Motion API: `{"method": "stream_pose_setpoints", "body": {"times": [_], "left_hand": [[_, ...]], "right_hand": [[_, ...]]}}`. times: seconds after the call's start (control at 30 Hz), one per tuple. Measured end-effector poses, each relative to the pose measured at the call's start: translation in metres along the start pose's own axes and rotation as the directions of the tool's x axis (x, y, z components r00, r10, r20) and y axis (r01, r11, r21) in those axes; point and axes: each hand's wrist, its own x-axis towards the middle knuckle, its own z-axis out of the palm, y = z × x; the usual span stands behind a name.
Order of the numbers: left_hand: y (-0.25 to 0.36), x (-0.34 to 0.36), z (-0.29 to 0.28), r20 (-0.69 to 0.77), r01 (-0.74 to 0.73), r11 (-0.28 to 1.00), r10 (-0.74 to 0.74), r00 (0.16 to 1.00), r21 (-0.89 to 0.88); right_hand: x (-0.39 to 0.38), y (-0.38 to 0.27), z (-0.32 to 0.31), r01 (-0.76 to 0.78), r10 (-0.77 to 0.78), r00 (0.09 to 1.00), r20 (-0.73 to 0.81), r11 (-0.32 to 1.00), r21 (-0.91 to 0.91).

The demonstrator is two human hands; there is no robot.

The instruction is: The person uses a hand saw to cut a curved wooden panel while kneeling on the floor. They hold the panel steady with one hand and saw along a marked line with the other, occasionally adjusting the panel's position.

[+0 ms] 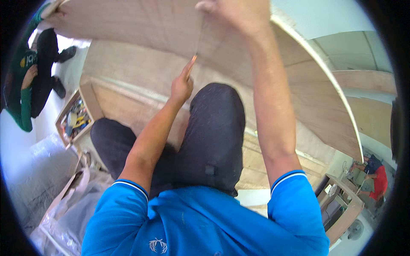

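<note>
A large curved plywood panel (128, 19) with a pale edge spans the top and right. My left hand (183, 85) is closed below it, with a slim orange tip, finger or tool, pointing up at the panel; I cannot make out which. A thin, faint line runs upward from that tip on the wood. My right hand (230, 15) is at the top edge of the view against the panel, its thumb extended left and its other fingers mostly hidden. My bent knees (213, 123) are beneath the panel over a pale wooden surface (119, 59).
A wooden box of tools (74, 119) sits at left beside wrapped plastic sheeting (72, 217). A person in green (23, 102) is at upper left; another in red (378, 183) works at far right near a wooden cabinet (346, 213).
</note>
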Motion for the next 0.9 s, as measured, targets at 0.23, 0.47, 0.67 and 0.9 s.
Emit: {"method": "stream_pose_setpoints", "body": {"times": [0.23,0.47,0.67,0.9], "left_hand": [[-0.027,-0.014,0.031,-0.133,-0.274,0.942,0.251,0.959,-0.193],[-0.003,-0.009,0.006,0.223,0.051,0.976,-0.003,0.975,-0.213],[-0.064,-0.023,0.030,0.068,-0.335,0.940,0.340,0.938,-0.067],[-0.056,-0.042,0.008,0.110,-0.182,0.968,0.203,0.973,-0.173]], "right_hand": [[-0.037,-0.019,-0.027,-0.028,0.029,1.000,-0.008,0.999,0.047],[-0.041,-0.017,-0.014,-0.028,0.028,0.998,-0.048,1.000,0.011],[-0.078,-0.057,-0.011,-0.045,0.044,0.998,-0.051,0.999,-0.014],[-0.085,-0.058,-0.004,-0.077,0.091,0.991,-0.099,0.987,0.138]]}}
